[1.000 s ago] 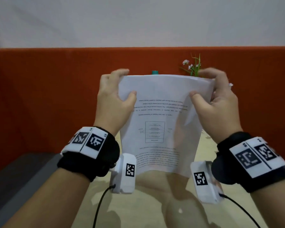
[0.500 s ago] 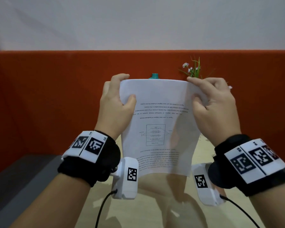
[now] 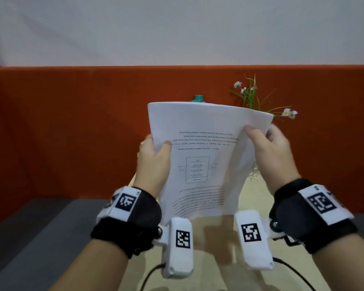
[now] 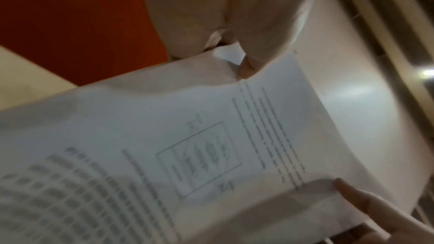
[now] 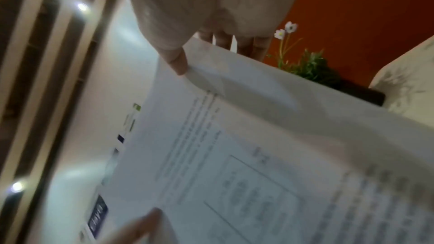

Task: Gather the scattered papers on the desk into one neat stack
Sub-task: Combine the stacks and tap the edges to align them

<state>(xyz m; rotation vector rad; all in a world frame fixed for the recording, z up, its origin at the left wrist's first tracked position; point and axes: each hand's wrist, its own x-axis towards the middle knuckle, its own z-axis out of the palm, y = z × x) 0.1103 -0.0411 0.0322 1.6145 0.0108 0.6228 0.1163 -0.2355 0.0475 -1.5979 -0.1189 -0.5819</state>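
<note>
A stack of white printed papers (image 3: 204, 160) stands upright above the desk, its text upside down to me and a boxed diagram in the middle. My left hand (image 3: 156, 148) grips the stack's left edge, thumb on the front sheet. My right hand (image 3: 259, 135) grips the right edge near the top, thumb in front and fingers behind. The left wrist view shows the papers (image 4: 164, 127) bowed, with the left thumb (image 4: 246, 68) pressing on them. In the right wrist view the right thumb (image 5: 178, 66) pinches the sheets (image 5: 258, 136). The stack's bottom edge hangs just above the desk.
An orange partition (image 3: 72, 127) runs behind the beige desk (image 3: 214, 269). A small flowering plant (image 3: 252, 95) and a teal cap (image 3: 198, 98) show behind the papers. A grey strip (image 3: 40, 238) lies left of the desk.
Both hands have slid down from the stack's top corners to its side edges. The top of the papers now stands free above the hands.
</note>
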